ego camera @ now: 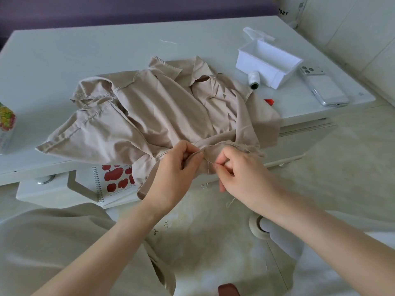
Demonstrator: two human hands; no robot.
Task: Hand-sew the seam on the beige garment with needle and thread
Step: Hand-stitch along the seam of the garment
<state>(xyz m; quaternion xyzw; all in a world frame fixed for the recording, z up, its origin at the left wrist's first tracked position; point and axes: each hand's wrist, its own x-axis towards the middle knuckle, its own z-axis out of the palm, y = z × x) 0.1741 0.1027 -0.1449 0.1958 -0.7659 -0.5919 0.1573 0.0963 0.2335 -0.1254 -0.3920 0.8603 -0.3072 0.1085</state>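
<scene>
One colourful printed packet (6, 120) lies at the left edge of the white table (85, 50), partly cut off by the frame. Below the table's front edge an open drawer (42, 192) holds a spiral notebook (116, 180) with red apples on its cover. The beige garment (149, 112) is spread crumpled across the middle of the table, and its near hem hangs over the front edge.

At that edge the left hand (179, 165) pinches a fold of the hem between thumb and curled fingers. Just beside it, the right hand (239, 169) has thumb and forefinger closed on a thin needle (210, 163) that runs into the fabric between the two hands. A pale thread (230, 201) trails below the right wrist.

Toward the table's far right corner a white thread spool (254, 79) lies against an open white plastic box (269, 63). A small red object (269, 101) shows from under the garment's right side; what it is cannot be told. A phone (324, 88) lies face down near the right edge.
</scene>
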